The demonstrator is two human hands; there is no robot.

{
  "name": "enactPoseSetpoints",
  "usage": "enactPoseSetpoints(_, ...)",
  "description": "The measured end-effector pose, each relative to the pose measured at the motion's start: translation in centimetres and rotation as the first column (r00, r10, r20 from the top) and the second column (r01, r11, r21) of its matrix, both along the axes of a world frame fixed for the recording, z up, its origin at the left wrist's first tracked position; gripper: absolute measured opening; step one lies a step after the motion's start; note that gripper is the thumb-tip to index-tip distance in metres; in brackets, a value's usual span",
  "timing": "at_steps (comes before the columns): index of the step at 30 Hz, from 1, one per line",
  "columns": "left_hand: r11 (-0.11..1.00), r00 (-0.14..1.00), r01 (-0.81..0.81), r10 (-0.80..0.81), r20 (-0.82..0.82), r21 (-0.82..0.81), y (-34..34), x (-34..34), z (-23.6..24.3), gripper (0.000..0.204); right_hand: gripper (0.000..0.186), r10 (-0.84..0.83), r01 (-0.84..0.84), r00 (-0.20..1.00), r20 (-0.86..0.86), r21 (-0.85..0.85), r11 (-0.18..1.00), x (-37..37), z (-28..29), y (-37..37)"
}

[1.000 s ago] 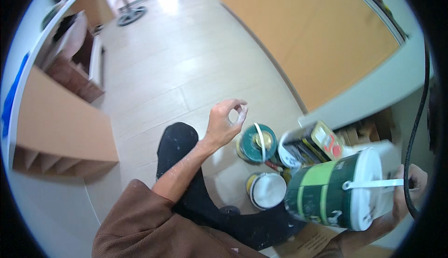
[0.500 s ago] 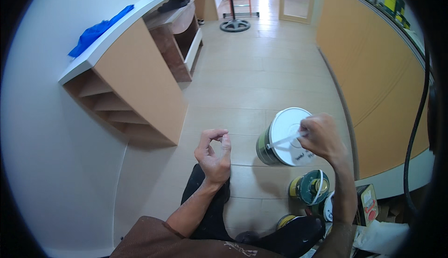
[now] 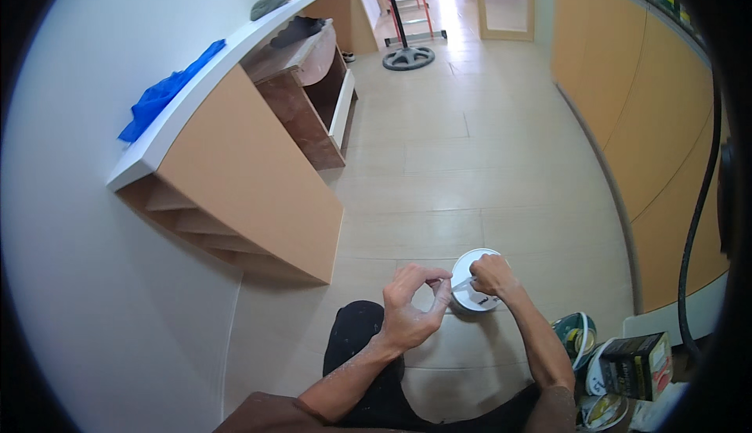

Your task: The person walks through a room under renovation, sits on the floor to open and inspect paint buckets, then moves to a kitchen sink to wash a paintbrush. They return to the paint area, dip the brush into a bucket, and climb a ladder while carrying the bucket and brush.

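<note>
My right hand is closed round the white handle of a paint bucket with a white lid. The bucket stays upright in front of me, over or on the floor tiles; I cannot tell whether its base touches them. Dark marks show on the lid. To its left, my left hand has its thumb and forefinger tips pinched together in a ring. Whatever they may hold is too small to make out. Pale dust coats the fingers.
At the lower right stand a green can, a dark box and other containers. A shelf unit lines the left; an orange-tan curved counter lines the right. A black cable hangs there. Farther off are a round-based stand and a ladder.
The bucket, held in my right hand, has gone lower and looks smaller. My left hand has come closer to it, still pinched. The whole view has shifted.
</note>
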State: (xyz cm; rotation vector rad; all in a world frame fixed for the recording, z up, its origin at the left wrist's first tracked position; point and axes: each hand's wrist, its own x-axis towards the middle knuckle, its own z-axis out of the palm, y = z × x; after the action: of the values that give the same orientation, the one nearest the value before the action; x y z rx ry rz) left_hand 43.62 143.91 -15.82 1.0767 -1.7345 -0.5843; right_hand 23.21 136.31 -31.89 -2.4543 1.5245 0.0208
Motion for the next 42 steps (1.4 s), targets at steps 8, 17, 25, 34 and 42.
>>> enactPoseSetpoints(8, 0.981, 0.987, 0.162, -0.159, -0.033, 0.107, -11.9, -2.0, -7.2, 0.009, 0.011, -0.092, 0.091, 0.996, 0.017, 0.061, 0.994, -0.9, -3.0, 5.0)
enactPoseSetpoints(17, 0.682, 0.678, 0.586, -0.708, 0.197, 0.438, -23.5, -9.5, -15.5, 0.029, 0.045, -0.698, 0.638, 0.655, 0.289, 0.284, 0.716, 2.4, -8.5, 17.0)
enactPoseSetpoints(25, 0.497, 0.058, 0.333, -0.859, 0.509, 0.802, -25.4, -13.1, -21.6, 0.037, 0.03, -0.878, 0.749, -0.343, 0.333, 0.662, -0.042, 1.5, -12.2, 11.9)
enactPoseSetpoints(34, 0.465, -0.06, 0.303, -0.862, 0.504, 0.832, -24.9, -14.6, -21.8, 0.025, 0.041, -0.881, 0.807, -0.347, 0.321, 0.581, -0.106, 1.0, -8.8, 8.3)
enactPoseSetpoints(42, 0.526, 0.204, 0.326, -0.851, 0.484, 0.786, -23.9, -12.1, -23.2, 0.028, 0.061, -0.939, 0.801, -0.221, 0.264, 0.599, -0.02, -0.5, -9.7, 8.4)
